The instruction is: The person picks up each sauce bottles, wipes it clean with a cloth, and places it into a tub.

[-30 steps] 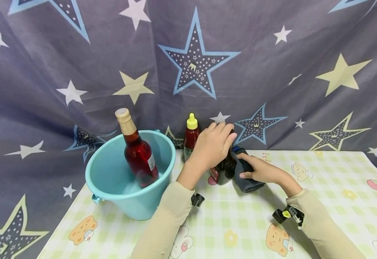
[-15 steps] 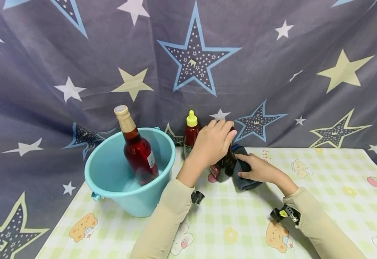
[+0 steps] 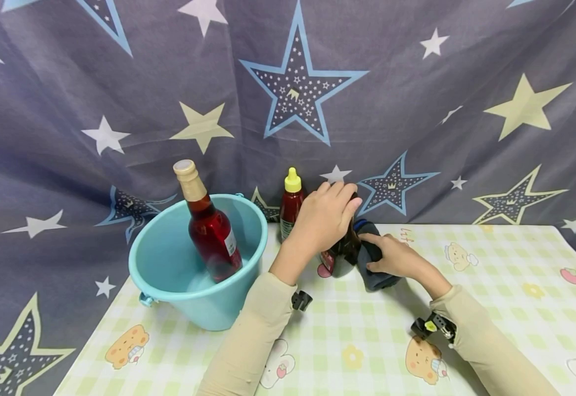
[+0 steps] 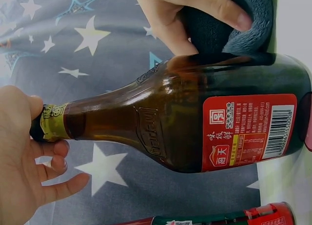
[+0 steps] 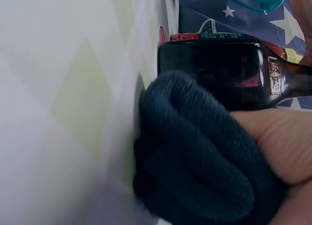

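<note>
Left hand (image 3: 325, 220) gripping brown bottle (image 4: 195, 122) top, right hand (image 3: 392, 257) pressing dark cloth (image 5: 195, 156)

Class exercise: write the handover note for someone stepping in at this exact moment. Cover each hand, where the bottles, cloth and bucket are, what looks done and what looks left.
Left hand: grips the top of the brown bottle, holding it upright on the table.
Right hand: presses the dark cloth against that bottle's side, low down.
Bucket: at the table's left, with a red bottle leaning inside.
Yellow-capped bottle: stands behind the left hand, untouched.
Done, apparently: the red bottle is in the bucket.
Left, likely: finish wiping the brown bottle; the yellow-capped one is still outside the bucket.
</note>
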{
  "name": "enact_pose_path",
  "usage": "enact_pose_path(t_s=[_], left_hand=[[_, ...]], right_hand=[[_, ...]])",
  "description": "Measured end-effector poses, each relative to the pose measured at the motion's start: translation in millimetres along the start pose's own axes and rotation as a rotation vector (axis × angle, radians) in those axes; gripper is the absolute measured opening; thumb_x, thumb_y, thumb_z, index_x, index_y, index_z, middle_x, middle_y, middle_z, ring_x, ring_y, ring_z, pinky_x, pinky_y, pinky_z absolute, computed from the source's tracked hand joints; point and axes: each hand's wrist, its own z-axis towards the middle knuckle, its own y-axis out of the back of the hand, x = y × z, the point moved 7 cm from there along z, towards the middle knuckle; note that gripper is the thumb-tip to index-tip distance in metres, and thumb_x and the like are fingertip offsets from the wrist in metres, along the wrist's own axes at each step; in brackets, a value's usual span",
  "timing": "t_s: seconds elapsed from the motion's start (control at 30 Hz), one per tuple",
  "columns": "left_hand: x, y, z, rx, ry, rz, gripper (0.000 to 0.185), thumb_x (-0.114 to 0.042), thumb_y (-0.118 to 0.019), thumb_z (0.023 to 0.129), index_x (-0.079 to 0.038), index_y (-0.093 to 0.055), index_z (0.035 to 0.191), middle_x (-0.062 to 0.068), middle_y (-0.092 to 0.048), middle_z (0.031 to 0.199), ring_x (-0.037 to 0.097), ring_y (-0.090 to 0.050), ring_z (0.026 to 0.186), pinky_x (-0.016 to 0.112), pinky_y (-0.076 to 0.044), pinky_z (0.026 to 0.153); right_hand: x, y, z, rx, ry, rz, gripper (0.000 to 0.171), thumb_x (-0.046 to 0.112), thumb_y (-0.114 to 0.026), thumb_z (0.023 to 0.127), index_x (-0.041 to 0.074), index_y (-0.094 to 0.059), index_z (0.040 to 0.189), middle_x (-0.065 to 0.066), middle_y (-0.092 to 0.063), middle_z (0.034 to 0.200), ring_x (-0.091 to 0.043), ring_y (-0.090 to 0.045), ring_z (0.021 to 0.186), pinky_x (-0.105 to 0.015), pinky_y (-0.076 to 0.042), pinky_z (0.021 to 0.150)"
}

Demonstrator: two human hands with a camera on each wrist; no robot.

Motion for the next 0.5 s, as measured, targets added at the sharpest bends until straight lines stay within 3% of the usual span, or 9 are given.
enact_pose_path(t_s=[0.03,0.1,0.23,0.33,0.47,0.5], left_hand=[[0.0,-0.1,0.1,0.000,0.001,0.001,0.038,-0.034,-0.036,0.112,-0.012,-0.059,0.134,0.003,-0.066,0.119,0.022,-0.060,0.103,0.031,-0.053,0.092],[-0.1,-0.1,0.5,-0.003,0.001,0.004,0.038,-0.035,-0.036,0.112,-0.013,-0.059,0.134,0.003,-0.066,0.119,0.022,-0.060,0.103,0.031,-0.052,0.092],[-0.5,0.3,0.9,-0.013,-0.004,0.008,0.038,-0.035,-0.036,0.112,-0.012,-0.059,0.133,0.003,-0.066,0.119,0.022,-0.060,0.103,0.031,-0.052,0.092],[-0.4,0.6,0.4,-0.017,-0.006,0.002,0.038,-0.034,-0.037,0.112,-0.012,-0.059,0.133,0.004,-0.066,0.119,0.022,-0.061,0.104,0.031,-0.053,0.092],[0.2,0.4,-0.1,-0.008,-0.002,0.001,0.038,-0.034,-0.037,0.112,-0.013,-0.059,0.134,0.004,-0.067,0.121,0.022,-0.061,0.105,0.031,-0.053,0.092],[0.3,0.2,-0.1,-0.004,-0.001,0.002,0.038,-0.035,-0.037,0.112,-0.013,-0.059,0.134,0.003,-0.067,0.121,0.022,-0.061,0.105,0.031,-0.054,0.092]], right_hand=[[-0.5,0.5,-0.3,-0.007,-0.017,-0.018,0.067,0.011,-0.077,0.086,0.000,-0.050,0.146,-0.027,-0.067,0.118,-0.028,-0.062,0.090,-0.040,-0.049,0.073],[-1.5,1.4,-0.6,-0.018,-0.048,-0.033,0.064,0.008,-0.078,0.084,0.001,-0.055,0.144,-0.028,-0.068,0.119,-0.029,-0.061,0.085,-0.040,-0.049,0.071],[-2.1,3.5,-0.7,-0.037,-0.063,-0.006,0.055,0.000,-0.076,0.082,-0.001,-0.063,0.136,-0.017,-0.070,0.083,-0.016,-0.044,0.055,-0.031,-0.039,0.058],[-3.2,6.7,-1.7,-0.052,-0.071,0.025,0.049,-0.004,-0.073,0.082,0.001,-0.068,0.131,-0.008,-0.060,0.064,-0.010,-0.032,0.048,-0.028,-0.032,0.054],[-1.2,20.5,-5.0,-0.140,-0.034,0.024,0.045,-0.004,-0.072,0.080,0.006,-0.073,0.124,-0.013,-0.065,0.074,-0.014,-0.035,0.051,-0.031,-0.035,0.056],[0.3,26.0,-6.5,-0.178,-0.016,0.021,0.045,-0.004,-0.073,0.080,0.006,-0.074,0.123,-0.017,-0.068,0.083,-0.018,-0.043,0.055,-0.033,-0.039,0.059]])
